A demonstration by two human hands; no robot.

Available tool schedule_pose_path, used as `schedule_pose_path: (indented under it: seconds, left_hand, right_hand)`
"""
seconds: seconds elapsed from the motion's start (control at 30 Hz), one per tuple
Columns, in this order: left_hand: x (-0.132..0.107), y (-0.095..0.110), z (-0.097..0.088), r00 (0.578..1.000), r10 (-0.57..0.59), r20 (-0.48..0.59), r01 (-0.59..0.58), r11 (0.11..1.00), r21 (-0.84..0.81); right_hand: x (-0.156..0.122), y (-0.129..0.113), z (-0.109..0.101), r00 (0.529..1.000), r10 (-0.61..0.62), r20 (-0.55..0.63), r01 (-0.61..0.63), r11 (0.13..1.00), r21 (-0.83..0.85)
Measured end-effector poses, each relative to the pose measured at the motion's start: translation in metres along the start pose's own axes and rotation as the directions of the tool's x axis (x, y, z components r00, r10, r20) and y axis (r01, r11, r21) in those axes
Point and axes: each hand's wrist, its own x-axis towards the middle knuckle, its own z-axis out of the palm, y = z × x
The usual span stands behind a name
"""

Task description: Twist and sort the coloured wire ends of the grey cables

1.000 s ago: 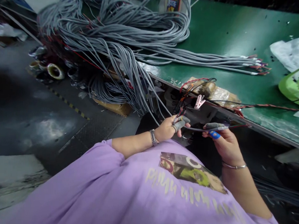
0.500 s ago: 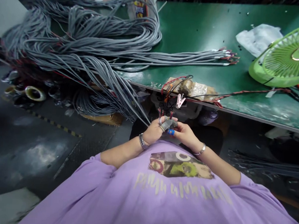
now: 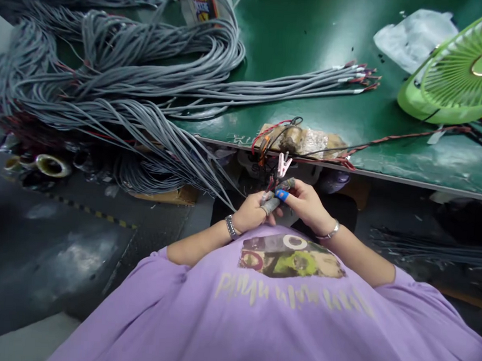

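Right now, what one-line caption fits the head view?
Both hands, left hand and right hand, pinch a cable end below the green bench heaped with grey cables.

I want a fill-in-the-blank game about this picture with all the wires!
1. The big bundle of cables piled on the table is ____ in colour.
2. The fan lying at the table's right end is ____.
3. The left hand and right hand meet just below a small pink ____.
4. The person's shirt is ____.

Missing words: grey; green; clip; purple
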Motion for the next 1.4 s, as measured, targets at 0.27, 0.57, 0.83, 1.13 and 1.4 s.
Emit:
schedule_pose_path:
  seconds: [0.27,0.57,0.83,1.13,1.4]
  left_hand:
    - [-0.001,0.002,-0.004,0.995,-0.089,0.046,0.092,0.994,-0.066]
    - [-0.001,0.0,0.002,0.996,-0.067,-0.066,0.053,0.981,-0.187]
    - [-0.002,0.002,0.005,0.995,-0.072,-0.076,0.056,0.98,-0.189]
    - [0.0,-0.002,0.004,0.986,-0.029,-0.162,-0.006,0.978,-0.21]
    - [-0.002,-0.001,0.004,0.988,-0.049,-0.144,0.022,0.982,-0.187]
  right_hand:
    - [0.012,-0.002,0.005,0.978,0.192,0.086,-0.202,0.971,0.126]
    - [0.007,0.007,0.003,0.992,0.12,0.031,-0.124,0.971,0.203]
    - [0.006,0.0,0.001,0.991,0.101,0.083,-0.111,0.986,0.123]
    - [0.003,0.004,0.012,0.992,0.121,-0.042,-0.107,0.963,0.246]
    - [0.007,0.002,0.007,0.992,0.109,0.063,-0.118,0.981,0.156]
